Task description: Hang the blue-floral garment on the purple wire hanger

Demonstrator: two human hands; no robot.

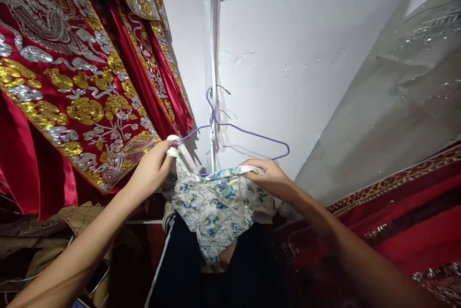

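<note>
A purple wire hanger [248,134] hangs by its hook from a nail on the white wall. A floral blue-and-white garment [216,202] droops below it. My left hand [154,166] grips the garment's white edge over the hanger's left end. At the garment's upper right hem, just under the hanger's right shoulder, my right hand [272,177] pinches the cloth.
A red satin curtain with gold and silver embroidery [72,82] hangs at the left. Red embroidered fabric [403,212] and a sheer glittery cloth [406,82] lie at the right. A phone [96,277] rests low left. Dark clothing [194,269] hangs beneath the floral garment.
</note>
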